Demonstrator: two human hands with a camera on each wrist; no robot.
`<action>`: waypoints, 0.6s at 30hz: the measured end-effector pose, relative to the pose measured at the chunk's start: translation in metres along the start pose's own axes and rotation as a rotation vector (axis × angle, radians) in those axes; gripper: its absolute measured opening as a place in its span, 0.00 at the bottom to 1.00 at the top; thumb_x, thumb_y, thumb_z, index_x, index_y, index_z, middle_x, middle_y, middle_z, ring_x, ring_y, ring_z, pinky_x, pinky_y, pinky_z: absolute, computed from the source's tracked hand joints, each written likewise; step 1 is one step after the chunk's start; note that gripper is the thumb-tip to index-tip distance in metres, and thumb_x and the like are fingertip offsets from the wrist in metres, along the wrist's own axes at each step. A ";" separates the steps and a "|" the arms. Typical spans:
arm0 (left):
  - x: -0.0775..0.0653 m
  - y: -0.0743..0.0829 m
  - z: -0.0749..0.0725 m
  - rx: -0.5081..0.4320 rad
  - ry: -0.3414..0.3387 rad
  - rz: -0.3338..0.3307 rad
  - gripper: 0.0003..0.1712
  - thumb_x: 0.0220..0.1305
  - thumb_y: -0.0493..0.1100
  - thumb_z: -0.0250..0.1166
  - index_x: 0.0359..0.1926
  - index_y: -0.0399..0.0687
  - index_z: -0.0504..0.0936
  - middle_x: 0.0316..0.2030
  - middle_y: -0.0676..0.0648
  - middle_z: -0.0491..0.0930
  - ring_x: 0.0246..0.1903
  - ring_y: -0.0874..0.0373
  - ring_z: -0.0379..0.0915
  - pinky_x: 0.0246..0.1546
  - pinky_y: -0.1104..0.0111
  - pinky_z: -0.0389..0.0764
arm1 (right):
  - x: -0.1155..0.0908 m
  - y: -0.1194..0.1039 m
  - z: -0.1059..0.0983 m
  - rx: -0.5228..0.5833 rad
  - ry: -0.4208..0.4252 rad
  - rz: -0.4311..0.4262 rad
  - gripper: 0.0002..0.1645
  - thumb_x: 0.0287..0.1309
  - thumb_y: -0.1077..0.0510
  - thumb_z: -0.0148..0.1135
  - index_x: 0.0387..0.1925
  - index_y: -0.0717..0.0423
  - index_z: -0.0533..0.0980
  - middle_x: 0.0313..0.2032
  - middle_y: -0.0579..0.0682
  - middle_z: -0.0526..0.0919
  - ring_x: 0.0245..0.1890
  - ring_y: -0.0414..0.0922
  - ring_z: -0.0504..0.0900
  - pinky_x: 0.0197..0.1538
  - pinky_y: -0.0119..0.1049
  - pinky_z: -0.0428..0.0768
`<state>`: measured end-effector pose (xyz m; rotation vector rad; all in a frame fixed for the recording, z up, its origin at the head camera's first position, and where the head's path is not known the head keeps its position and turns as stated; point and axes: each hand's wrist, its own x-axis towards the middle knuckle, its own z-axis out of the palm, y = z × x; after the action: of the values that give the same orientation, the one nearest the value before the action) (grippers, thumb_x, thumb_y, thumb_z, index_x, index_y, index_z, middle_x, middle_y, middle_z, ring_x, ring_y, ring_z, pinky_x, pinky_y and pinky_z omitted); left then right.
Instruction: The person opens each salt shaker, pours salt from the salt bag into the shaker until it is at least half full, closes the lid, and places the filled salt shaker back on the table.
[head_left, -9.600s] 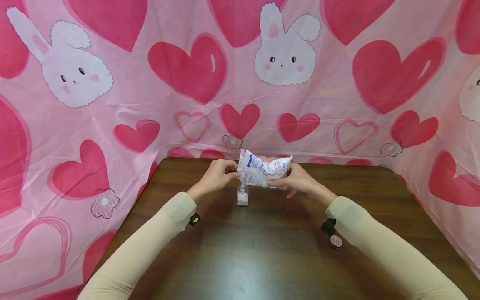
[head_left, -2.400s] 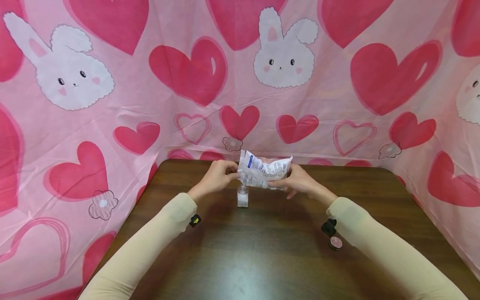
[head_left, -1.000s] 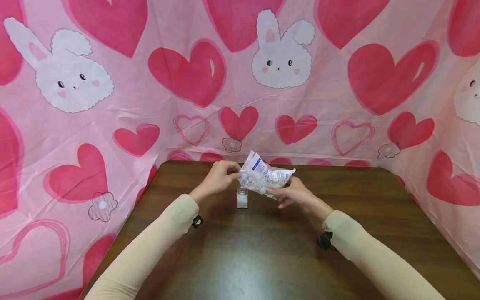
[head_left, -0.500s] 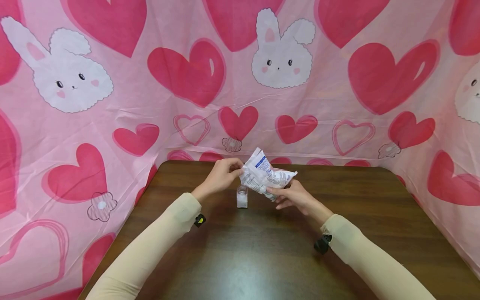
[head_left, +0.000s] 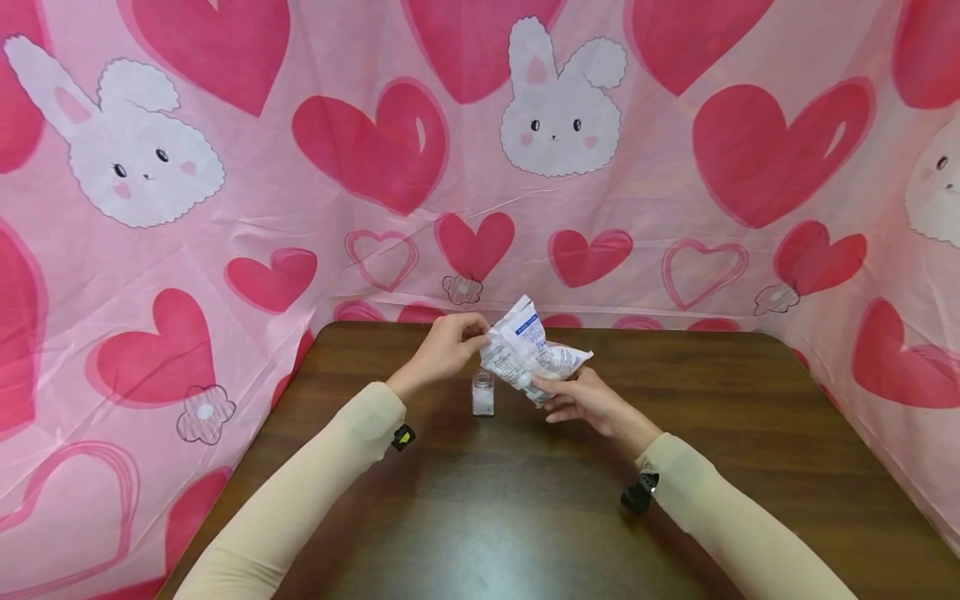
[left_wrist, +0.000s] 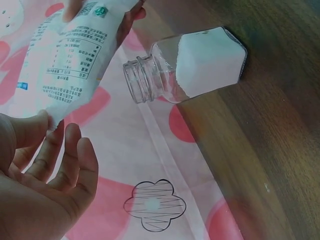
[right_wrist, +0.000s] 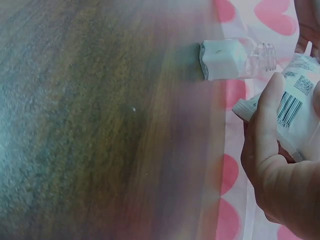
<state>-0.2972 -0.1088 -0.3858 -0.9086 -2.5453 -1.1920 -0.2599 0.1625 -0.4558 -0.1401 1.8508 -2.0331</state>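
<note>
Over the far middle of the table both hands hold a white plastic packet (head_left: 517, 354) printed with blue and dark lettering. My left hand (head_left: 444, 346) pinches its torn corner between thumb and fingers; in the left wrist view the other fingers (left_wrist: 86, 165) spread loosely. My right hand (head_left: 591, 400) grips the packet's lower right part, thumb in front, beside a printed barcode (right_wrist: 289, 110). Just below the packet's left corner a small clear glass jar (head_left: 483, 398) stands upright without a lid. White powder (left_wrist: 210, 62) fills much of it, up to below the threaded neck (left_wrist: 140, 80).
The dark wooden table (head_left: 480, 517) reaches back to a pink cloth (head_left: 360, 183) with hearts and rabbits. A tiny white speck (right_wrist: 133, 109) lies on the wood. A black wrist camera (head_left: 640, 493) hangs below the right sleeve.
The packet has turned, its printed left end rising and its right end sinking away from over the jar's mouth. My right hand lowered; its sleeve now hides the round pink-topped lid seen earlier.
</note>
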 end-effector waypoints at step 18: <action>0.008 0.008 0.005 0.014 -0.017 0.003 0.02 0.71 0.33 0.68 0.39 0.41 0.87 0.35 0.47 0.85 0.36 0.54 0.78 0.43 0.62 0.81 | 0.000 0.015 0.000 0.131 -0.081 0.092 0.15 0.76 0.55 0.63 0.57 0.53 0.71 0.45 0.53 0.84 0.43 0.51 0.87 0.53 0.51 0.85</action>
<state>-0.2985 -0.0974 -0.3810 -0.9228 -2.5610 -1.1686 -0.2566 0.1620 -0.4701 -0.0981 1.6395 -2.0472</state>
